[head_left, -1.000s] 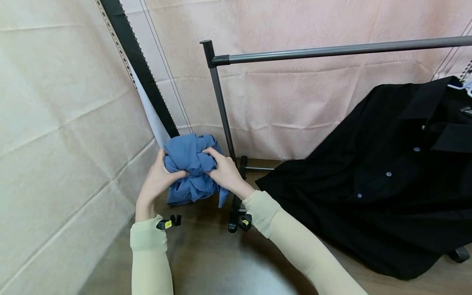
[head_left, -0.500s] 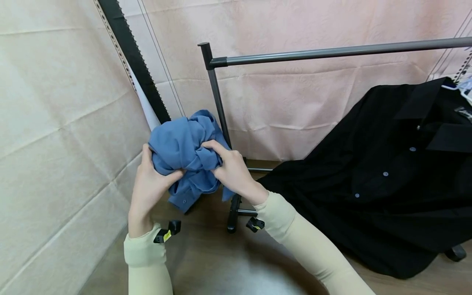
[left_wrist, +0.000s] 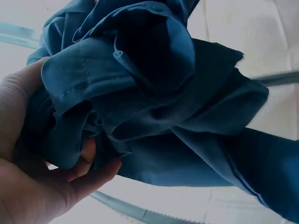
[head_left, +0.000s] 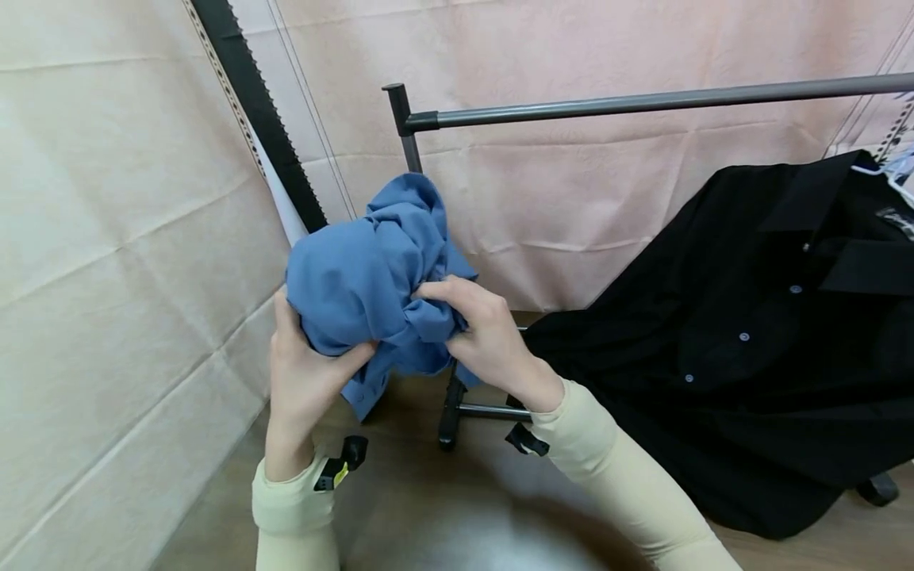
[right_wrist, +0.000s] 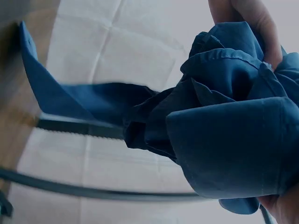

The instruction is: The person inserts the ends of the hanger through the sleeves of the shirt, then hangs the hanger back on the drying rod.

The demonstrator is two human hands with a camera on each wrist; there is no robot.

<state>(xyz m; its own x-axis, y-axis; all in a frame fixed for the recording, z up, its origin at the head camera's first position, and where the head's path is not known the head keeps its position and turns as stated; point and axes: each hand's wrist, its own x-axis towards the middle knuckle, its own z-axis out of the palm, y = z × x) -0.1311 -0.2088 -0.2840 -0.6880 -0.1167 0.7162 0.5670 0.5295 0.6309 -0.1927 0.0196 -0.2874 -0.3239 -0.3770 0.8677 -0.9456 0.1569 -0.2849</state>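
Note:
A bunched-up blue shirt (head_left: 357, 277) hangs in the air between both hands, crumpled, with a loose end dangling below. My left hand (head_left: 303, 373) grips its left side, thumb across the front and fingers behind the cloth. On the right side, my right hand (head_left: 493, 337) pinches a fold between thumb and fingers. In the left wrist view, the left fingertips (left_wrist: 100, 177) press into the folds near a stitched edge. The right wrist view shows a stitched flap of the blue shirt (right_wrist: 233, 144) and a strip trailing left.
A grey metal clothes rack (head_left: 607, 109) stands ahead, its left post partly behind the blue shirt. At the right hangs a black button shirt (head_left: 750, 341) on a light hanger (head_left: 896, 170). Pale cloth (head_left: 128, 277) covers the left wall, close to the left hand. Below lies a brown floor (head_left: 421, 492).
Both hands have lifted the blue shirt and brought it closer. The right hand has moved right, drawing its fold outward, and the bundle has spread upward over the rack's post.

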